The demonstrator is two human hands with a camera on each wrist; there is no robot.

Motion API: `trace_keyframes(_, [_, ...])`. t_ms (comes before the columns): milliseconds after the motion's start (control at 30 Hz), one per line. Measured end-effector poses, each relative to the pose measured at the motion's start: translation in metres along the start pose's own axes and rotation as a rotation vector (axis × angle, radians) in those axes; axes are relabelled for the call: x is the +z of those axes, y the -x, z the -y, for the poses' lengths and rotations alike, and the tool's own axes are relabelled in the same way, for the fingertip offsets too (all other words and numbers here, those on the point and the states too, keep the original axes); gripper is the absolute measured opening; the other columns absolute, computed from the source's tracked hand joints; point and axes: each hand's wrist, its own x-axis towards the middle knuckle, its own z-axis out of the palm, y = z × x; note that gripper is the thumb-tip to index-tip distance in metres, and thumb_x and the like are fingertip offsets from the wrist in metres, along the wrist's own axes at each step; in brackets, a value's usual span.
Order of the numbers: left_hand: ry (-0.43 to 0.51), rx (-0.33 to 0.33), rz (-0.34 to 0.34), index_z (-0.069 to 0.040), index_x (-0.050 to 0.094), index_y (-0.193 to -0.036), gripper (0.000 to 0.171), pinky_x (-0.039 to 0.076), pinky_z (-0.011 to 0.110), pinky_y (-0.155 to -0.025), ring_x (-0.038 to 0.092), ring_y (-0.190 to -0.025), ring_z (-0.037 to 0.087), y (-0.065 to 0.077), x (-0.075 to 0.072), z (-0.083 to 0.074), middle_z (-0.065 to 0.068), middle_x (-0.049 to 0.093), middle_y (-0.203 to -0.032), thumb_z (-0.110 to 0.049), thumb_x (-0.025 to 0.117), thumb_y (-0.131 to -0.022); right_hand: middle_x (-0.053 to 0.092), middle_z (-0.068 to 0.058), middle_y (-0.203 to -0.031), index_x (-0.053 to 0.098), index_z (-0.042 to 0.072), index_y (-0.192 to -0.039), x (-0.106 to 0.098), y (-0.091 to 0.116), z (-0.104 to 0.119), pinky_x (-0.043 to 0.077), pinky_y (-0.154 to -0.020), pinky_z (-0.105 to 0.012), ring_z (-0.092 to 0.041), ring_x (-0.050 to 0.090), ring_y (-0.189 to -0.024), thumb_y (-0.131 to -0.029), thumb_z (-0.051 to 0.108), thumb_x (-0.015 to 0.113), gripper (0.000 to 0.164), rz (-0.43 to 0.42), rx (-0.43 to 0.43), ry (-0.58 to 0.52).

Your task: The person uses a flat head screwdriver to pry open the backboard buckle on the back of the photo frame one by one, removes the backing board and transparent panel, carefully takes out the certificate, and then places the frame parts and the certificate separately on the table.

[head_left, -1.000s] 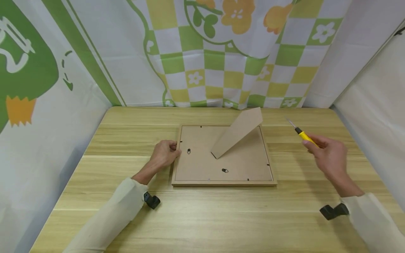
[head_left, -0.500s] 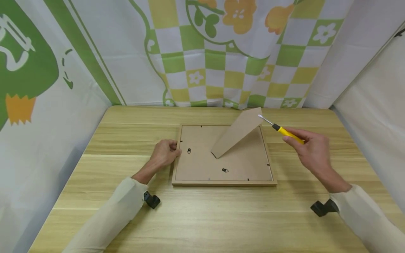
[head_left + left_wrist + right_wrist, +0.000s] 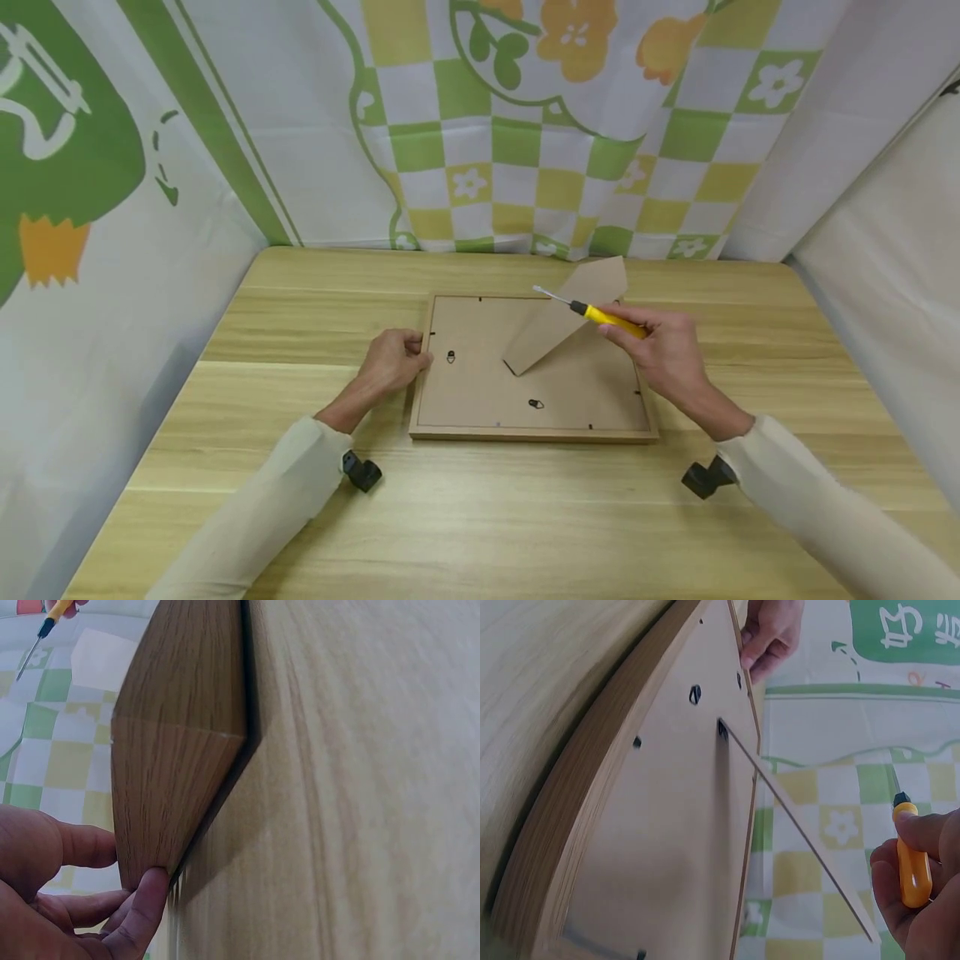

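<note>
A wooden picture frame lies face down on the table, its brown backing board upward. From the board rises a flat easel stand, tilted up toward the back right. My left hand holds the frame's left side; in the left wrist view its fingers are at the frame's edge. Above the frame's right part, my right hand grips a yellow-handled screwdriver. Its metal shaft points left and overlaps the stand in the head view. In the right wrist view the screwdriver is apart from the board.
Two black hanging rings, one left and one near the front, sit on the board. Small dark tabs line its edges. Behind the wooden table hangs a green-and-yellow checked curtain; pale cloth walls stand at both sides.
My right hand has carried the screwdriver leftward, from beside the frame to over its right part. My left hand stays at the frame's left edge, and the frame has not moved.
</note>
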Motion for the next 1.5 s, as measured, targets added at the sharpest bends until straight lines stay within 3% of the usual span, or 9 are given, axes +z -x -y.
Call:
trace_keyframes(100, [0.024,0.004,-0.001,0.004,0.052,-0.126,0.044,0.052,0.035,-0.081,0.060,-0.102,0.028,0.000,0.001,-0.001,0.017,0.062,-0.109,-0.015,0.061,-0.087,0.073,-0.009,-0.091,0.072,0.014,-0.103,0.012,-0.002,0.005,0.026,-0.038,-0.016,-0.003,0.030,-0.043,-0.077,0.017,0.073,0.026,0.027,0.004,0.003])
trace_keyframes(233, [0.029,0.011,0.001,0.004,0.052,-0.126,0.045,0.052,0.035,-0.081,0.060,-0.103,0.028,-0.001,0.002,-0.002,0.017,0.062,-0.110,-0.015,0.061,-0.086,0.073,-0.009,-0.092,0.072,0.014,-0.104,0.027,-0.004,0.010,0.031,-0.041,-0.016,-0.008,0.040,-0.050,-0.077,0.017,0.073,0.027,0.064,0.012,0.015])
trace_keyframes(367, [0.028,0.011,0.010,0.004,0.051,-0.127,0.046,0.052,0.035,-0.083,0.059,-0.104,0.028,-0.002,0.003,-0.002,0.017,0.062,-0.112,-0.016,0.061,-0.087,0.071,-0.010,-0.099,0.071,0.013,-0.105,0.041,-0.006,0.012,0.041,-0.050,-0.017,-0.014,0.054,-0.069,-0.079,0.015,0.072,0.026,0.116,0.039,0.011])
trace_keyframes(533, [0.029,0.004,0.009,0.005,0.051,-0.126,0.046,0.052,0.035,-0.082,0.059,-0.104,0.029,-0.003,0.002,-0.003,0.017,0.061,-0.111,-0.016,0.061,-0.086,0.070,-0.009,-0.104,0.071,0.014,-0.106,0.054,-0.010,0.011,0.041,-0.054,-0.019,-0.015,0.056,-0.072,-0.080,0.017,0.071,0.026,0.169,0.033,0.051])
trace_keyframes(800, [0.018,0.014,0.005,0.005,0.052,-0.126,0.046,0.052,0.033,-0.080,0.060,-0.103,0.028,-0.003,0.002,-0.003,0.018,0.062,-0.110,-0.016,0.062,-0.086,0.070,-0.007,-0.105,0.072,0.016,-0.102,0.070,-0.010,0.003,0.054,-0.074,-0.035,-0.019,0.066,-0.086,-0.079,0.017,0.072,0.024,0.173,0.036,0.061])
trace_keyframes(1067, [0.028,0.011,0.006,0.005,0.052,-0.126,0.046,0.053,0.033,-0.078,0.060,-0.102,0.028,-0.003,0.001,-0.002,0.018,0.062,-0.110,-0.016,0.062,-0.086,0.070,-0.008,-0.103,0.072,0.014,-0.102,0.080,-0.010,-0.003,0.053,-0.082,-0.039,-0.023,0.066,-0.093,-0.078,0.015,0.072,0.024,0.188,0.050,0.056])
trace_keyframes(1267, [0.036,0.012,0.014,0.005,0.051,-0.126,0.046,0.053,0.030,-0.074,0.060,-0.101,0.028,-0.002,0.002,0.000,0.018,0.062,-0.110,-0.015,0.062,-0.086,0.069,-0.008,-0.109,0.070,0.013,-0.104,0.087,-0.010,-0.006,0.050,-0.087,-0.040,-0.024,0.064,-0.099,-0.079,0.014,0.071,0.026,0.266,0.098,0.022])
trace_keyframes(1500, [0.045,-0.009,0.018,0.005,0.049,-0.128,0.048,0.053,0.030,-0.076,0.058,-0.104,0.028,-0.002,0.001,0.001,0.018,0.060,-0.112,-0.016,0.061,-0.087,0.070,-0.007,-0.105,0.071,0.013,-0.104,0.095,-0.014,-0.005,0.050,-0.087,-0.038,-0.023,0.065,-0.099,-0.079,0.015,0.072,0.025,0.320,0.041,0.036])
